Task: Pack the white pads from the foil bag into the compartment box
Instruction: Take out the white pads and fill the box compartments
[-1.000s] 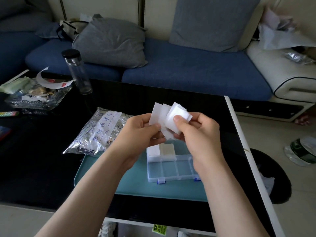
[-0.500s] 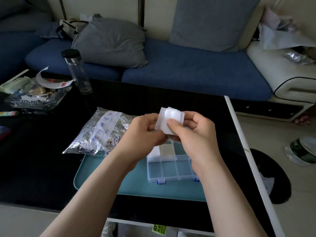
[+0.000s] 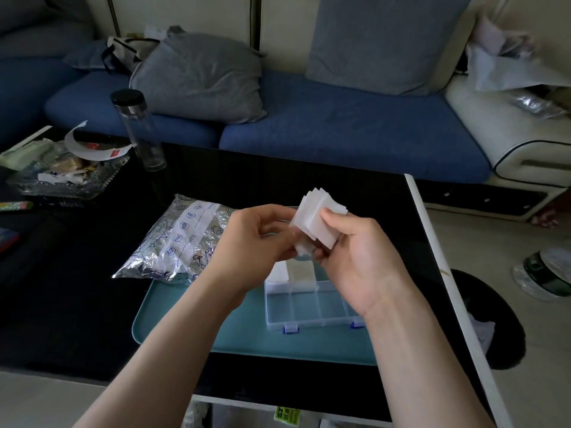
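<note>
left hand (image 3: 256, 239) and right hand (image 3: 355, 251) are both pinching the fanned pads (image 3: 315, 223) just above the box (image 3: 309, 307), probably squaring them to fit a compartment; bag (image 3: 182, 239) is lying left of it.

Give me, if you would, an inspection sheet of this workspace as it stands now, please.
Surface: black table with a teal tray at its near edge.
Job's things: white pads held as a fanned stack above the compartment box on the tray; two far compartments hold pads, the near row looks empty; foil bag lies across the tray's far left corner.
Clutter: clear bottle and glass dish of wrappers, far left on the table.
Grippers: left hand pinches the stack's lower edge; right hand grips it, thumb on top.
Cables: nothing seen.
Surroundings: blue sofa with grey cushions behind the table.
</note>
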`<state>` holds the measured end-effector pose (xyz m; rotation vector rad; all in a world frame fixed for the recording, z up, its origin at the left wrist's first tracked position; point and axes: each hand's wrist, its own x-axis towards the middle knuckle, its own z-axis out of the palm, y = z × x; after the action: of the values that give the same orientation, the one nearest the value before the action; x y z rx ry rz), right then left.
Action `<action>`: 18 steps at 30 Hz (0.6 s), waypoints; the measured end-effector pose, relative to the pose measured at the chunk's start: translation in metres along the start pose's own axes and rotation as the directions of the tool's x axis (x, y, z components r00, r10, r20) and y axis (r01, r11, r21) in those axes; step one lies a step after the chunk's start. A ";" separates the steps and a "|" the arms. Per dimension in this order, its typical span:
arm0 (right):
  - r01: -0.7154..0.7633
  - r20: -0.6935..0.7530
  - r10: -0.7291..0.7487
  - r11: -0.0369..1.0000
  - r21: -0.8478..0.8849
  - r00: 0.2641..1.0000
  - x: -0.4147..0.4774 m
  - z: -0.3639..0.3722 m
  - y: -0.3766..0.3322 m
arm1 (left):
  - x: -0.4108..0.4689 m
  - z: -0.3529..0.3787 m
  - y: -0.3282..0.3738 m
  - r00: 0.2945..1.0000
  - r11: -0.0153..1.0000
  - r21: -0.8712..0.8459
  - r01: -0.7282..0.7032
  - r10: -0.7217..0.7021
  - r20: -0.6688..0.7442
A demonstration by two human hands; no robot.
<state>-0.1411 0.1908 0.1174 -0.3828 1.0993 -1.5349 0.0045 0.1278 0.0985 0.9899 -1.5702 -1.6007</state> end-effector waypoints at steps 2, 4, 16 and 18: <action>0.007 -0.034 -0.007 1.000 0.021 0.999 0.000 0.000 0.000 | 0.001 0.001 0.000 1.000 0.999 -0.036 0.004 -0.005 -0.029; 0.048 -0.092 -0.049 0.999 -0.012 0.995 0.000 -0.001 0.000 | 0.001 0.001 0.000 0.998 0.998 -0.065 0.003 -0.008 -0.064; 0.259 -0.156 -0.361 0.853 -0.452 0.919 -0.003 0.000 0.006 | 0.000 0.002 0.004 1.000 1.000 0.001 -0.025 0.025 0.014; 0.303 -0.132 -0.415 0.814 -0.496 0.900 -0.004 0.001 0.007 | -0.001 0.002 0.004 1.000 1.000 0.015 -0.025 0.025 0.013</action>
<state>-0.1351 0.1952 0.1133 -0.7940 1.6682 -1.6655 0.0031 0.1290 0.1022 0.9666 -1.5998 -1.5830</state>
